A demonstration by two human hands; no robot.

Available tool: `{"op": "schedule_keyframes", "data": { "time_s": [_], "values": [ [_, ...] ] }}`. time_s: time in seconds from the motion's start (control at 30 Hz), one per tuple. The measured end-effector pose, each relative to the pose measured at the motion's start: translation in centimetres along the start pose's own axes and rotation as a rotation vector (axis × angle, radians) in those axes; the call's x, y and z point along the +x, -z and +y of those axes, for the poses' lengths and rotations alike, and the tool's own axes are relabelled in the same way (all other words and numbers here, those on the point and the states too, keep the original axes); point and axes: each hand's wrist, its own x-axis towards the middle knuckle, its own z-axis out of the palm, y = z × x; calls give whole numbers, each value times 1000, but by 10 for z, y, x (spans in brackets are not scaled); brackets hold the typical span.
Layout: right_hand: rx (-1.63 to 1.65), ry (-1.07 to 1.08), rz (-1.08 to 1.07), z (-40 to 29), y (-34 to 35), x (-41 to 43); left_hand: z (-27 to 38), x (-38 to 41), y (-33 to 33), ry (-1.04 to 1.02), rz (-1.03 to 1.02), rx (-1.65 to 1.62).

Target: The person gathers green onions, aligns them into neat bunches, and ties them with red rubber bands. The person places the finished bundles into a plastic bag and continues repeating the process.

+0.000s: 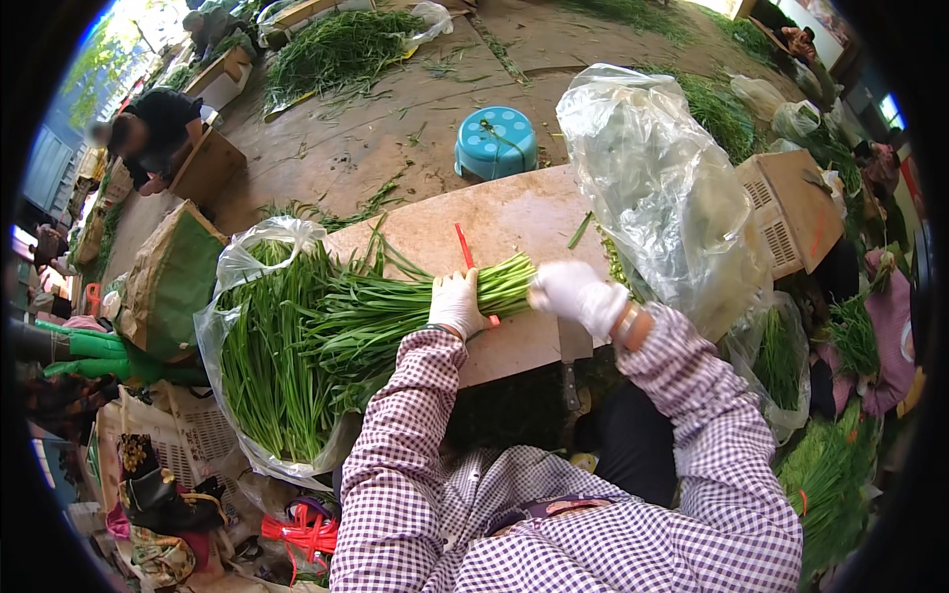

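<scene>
My left hand (456, 302), in a white glove, presses around a bunch of long green leafy stalks, apparently garlic chives (385, 300). The bunch lies across a board-topped table (523, 352), its pale cut ends toward my right. A red tie strip (464, 244) runs beneath the bunch, and its other end shows beside my left thumb. My right hand (569, 289), also gloved, is blurred and curled at the cut ends; whether it grips anything is unclear. Just below it, a knife (569, 385) lies over the table's near edge, handle toward me.
An open plastic bag of greens (274, 356) stands at the table's left end. A large clear plastic bag (652, 185) covers the right end. Beyond the table is a blue stool (495, 142). Red strips (304, 530) lie at lower left. A person (156, 133) bends over a box at upper left.
</scene>
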Motion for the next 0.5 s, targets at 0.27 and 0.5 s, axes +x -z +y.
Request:
{"op": "schedule_keyframes", "data": {
  "time_s": [0.27, 0.5],
  "values": [
    [412, -79, 348, 24, -82, 212, -3, 7, -8, -57, 48, -26],
    [326, 65, 391, 12, -81, 219, -2, -5, -1, -3, 6, -58]
  ]
}}
